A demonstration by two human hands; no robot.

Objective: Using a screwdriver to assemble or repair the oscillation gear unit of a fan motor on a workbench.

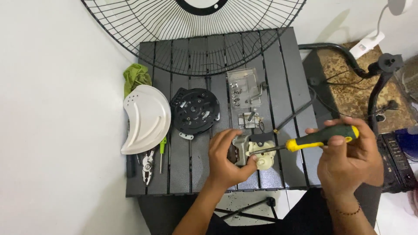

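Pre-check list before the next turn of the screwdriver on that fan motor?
1. Left hand steadying the grey-and-cream fan motor assembly: ok, grip wraps its left side.
2. Right hand on the green-and-yellow-handled screwdriver: ok.
3. Screwdriver tip seated in a screw head: cannot tell, too small to see.
4. Motor resting on the dark slatted table: cannot tell, hand hides its underside.
5. Loose screws kept in the clear plastic tray: ok.
6. Black cable clear of the shaft: ok, it runs behind.

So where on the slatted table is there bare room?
Bare slats run along the front-left of the table, between the pliers and the left hand. The middle is crowded: black disc, screw tray, motor.
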